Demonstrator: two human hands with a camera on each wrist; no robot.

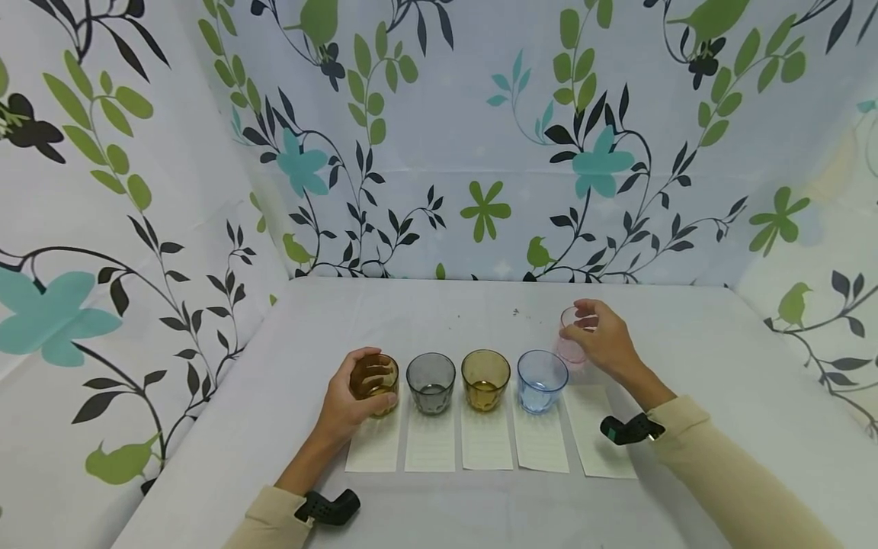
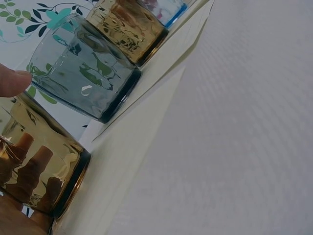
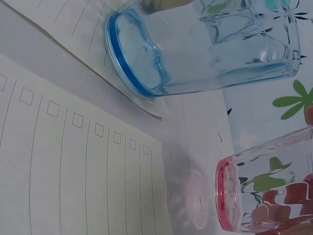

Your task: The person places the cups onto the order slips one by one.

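At the left end of the row my left hand (image 1: 341, 402) grips an amber-brown glass (image 1: 385, 379); in the left wrist view its fingers show through the amber-brown glass (image 2: 58, 159). At the right, my right hand (image 1: 605, 337) holds a clear pink glass (image 1: 571, 349) by its side. The base of the pink glass (image 3: 224, 196) is apart from the tabletop, with a pink glow below it. Between the hands stand a grey glass (image 1: 430, 381), a yellow-amber glass (image 1: 485, 380) and a light blue glass (image 1: 543, 381), all upright.
Several pale paper strips lie side by side on the white-covered table (image 1: 453, 511). The rightmost strip (image 1: 600, 438) has ruled lines and small printed squares. Leaf-patterned cloth (image 1: 439, 137) hangs behind and at both sides. Each wrist wears a black device (image 1: 329, 508).
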